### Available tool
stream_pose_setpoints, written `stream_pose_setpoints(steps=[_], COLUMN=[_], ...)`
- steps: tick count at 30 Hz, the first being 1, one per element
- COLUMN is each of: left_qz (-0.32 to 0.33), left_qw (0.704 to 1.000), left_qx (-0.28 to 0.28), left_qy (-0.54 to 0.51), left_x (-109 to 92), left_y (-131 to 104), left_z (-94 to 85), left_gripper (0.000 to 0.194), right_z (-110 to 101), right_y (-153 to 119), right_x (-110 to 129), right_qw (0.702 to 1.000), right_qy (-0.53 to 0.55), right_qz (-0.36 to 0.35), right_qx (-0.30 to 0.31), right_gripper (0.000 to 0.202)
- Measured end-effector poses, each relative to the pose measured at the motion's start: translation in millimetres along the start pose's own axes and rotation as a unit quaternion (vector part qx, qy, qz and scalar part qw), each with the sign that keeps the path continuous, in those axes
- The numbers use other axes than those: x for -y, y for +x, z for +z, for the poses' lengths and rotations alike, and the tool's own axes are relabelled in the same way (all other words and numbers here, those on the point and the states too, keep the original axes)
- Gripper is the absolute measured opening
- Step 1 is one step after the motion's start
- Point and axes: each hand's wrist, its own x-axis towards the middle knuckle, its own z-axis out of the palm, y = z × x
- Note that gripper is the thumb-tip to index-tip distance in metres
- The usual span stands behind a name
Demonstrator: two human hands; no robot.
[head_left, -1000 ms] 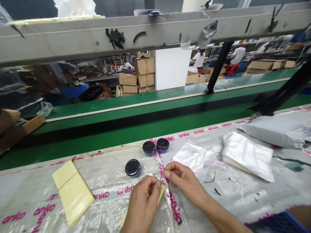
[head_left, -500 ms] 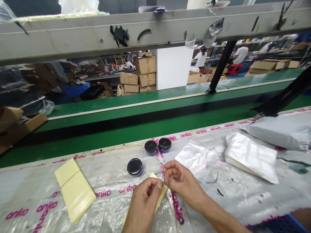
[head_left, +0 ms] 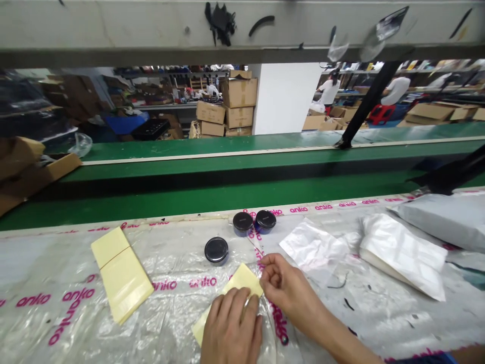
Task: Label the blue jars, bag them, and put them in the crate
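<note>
Beneath my left hand point(head_left: 233, 323) lies a pale yellow paper slip point(head_left: 244, 278), set at a slant on the plastic-covered table. The fingers of that hand rest flat across it. At the slip's right corner is my right hand point(head_left: 280, 280), its fingers curled with thumb and forefinger together; whatever they pinch, if anything, is too small to make out. Just beyond the hands stands a round dark-lidded jar point(head_left: 216, 250). Two similar jars, one left point(head_left: 242, 222) and one right point(head_left: 265, 221), stand side by side farther back. A banded stack of yellow slips point(head_left: 122, 274) lies to the left.
White plastic bags point(head_left: 401, 255) and a crumpled white sheet point(head_left: 312, 247) lie on the right. A grey bag point(head_left: 443, 215) is behind them. The green conveyor point(head_left: 182, 187) runs past the table, with a cardboard box point(head_left: 34, 177) at left and a black post point(head_left: 369, 108).
My left hand has gone from a thumb-and-finger grip on the slip to lying flat over it. My right hand stays by the slip's corner. The camera view has shifted.
</note>
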Motion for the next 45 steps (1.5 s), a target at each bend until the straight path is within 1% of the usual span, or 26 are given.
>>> stream_pose_setpoints(steps=[3,5,10,13,15,17,18,20,21,23,24,25,27,29,31,34,36,39,43,45], left_qz=[0.009,0.003,-0.014,-0.015,-0.018,-0.017,-0.016,-0.023,-0.039,-0.104,-0.147,-0.19,-0.253,-0.271,-0.269,-0.273,-0.282,-0.299,-0.292,-0.285], left_qw=[1.0,1.0,0.999,0.999,0.999,0.998,0.997,0.994,0.992,0.982,0.975,0.967,0.957,0.957,0.957,0.954,0.95,0.939,0.93,0.928], left_qx=[0.006,-0.002,-0.025,-0.04,-0.041,-0.038,-0.04,-0.065,-0.087,-0.141,-0.158,-0.16,-0.123,-0.067,-0.032,0.002,0.005,-0.019,-0.052,-0.07], left_qy=[-0.006,-0.01,-0.021,-0.02,-0.022,-0.041,-0.058,-0.085,-0.086,-0.066,-0.056,-0.051,-0.062,-0.083,-0.099,-0.12,-0.133,-0.168,-0.216,-0.228], left_x=[-2,-3,-6,-7,-6,-5,-4,0,3,12,18,25,38,50,59,65,65,62,52,46], left_y=[-1,-1,-3,-4,-4,-3,-2,3,7,17,22,29,40,50,58,64,67,71,75,76], left_z=[3.6,5.2,11.9,17.1,17.8,13.0,8.1,-5.7,-13.4,-26.9,-31.2,-33.5,-32.2,-25.9,-19.4,-16.0,-18.0,-24.0,-31.3,-34.0], left_gripper=[0.028,0.027,0.024,0.024,0.023,0.023,0.023,0.02,0.019,0.023,0.031,0.042,0.065,0.076,0.076,0.069,0.062,0.055,0.053,0.056], right_z=[0,1,7,7,4,-1,-4,-10,-13,-18,-20,-21,-22,-21,-19,-17,-16,-15,-12,-11], right_y=[0,1,3,2,-1,-4,-6,-8,-8,-6,-4,-2,4,8,10,12,13,14,16,16], right_x=[3,3,-3,-5,-3,1,3,8,11,16,19,22,28,34,39,45,48,51,55,58], right_qw=[0.999,0.997,0.985,0.985,0.99,0.997,0.999,0.996,0.993,0.985,0.981,0.978,0.968,0.956,0.943,0.929,0.926,0.923,0.927,0.931], right_qy=[-0.048,-0.074,-0.172,-0.171,-0.135,-0.063,-0.019,0.068,0.104,0.159,0.183,0.204,0.246,0.289,0.33,0.364,0.372,0.377,0.368,0.36], right_qz=[-0.008,-0.014,-0.019,-0.021,-0.015,-0.006,-0.003,-0.006,-0.007,-0.001,0.007,0.016,0.032,0.042,0.049,0.058,0.062,0.07,0.066,0.054], right_qx=[0.014,0.021,0.007,-0.008,-0.027,-0.042,-0.048,-0.06,-0.064,-0.062,-0.057,-0.049,-0.034,-0.016,0.001,0.02,0.028,0.028,0.027,0.024], right_gripper=[0.031,0.031,0.036,0.036,0.031,0.027,0.027,0.029,0.03,0.03,0.03,0.03,0.03,0.029,0.029,0.028,0.028,0.029,0.028,0.026])
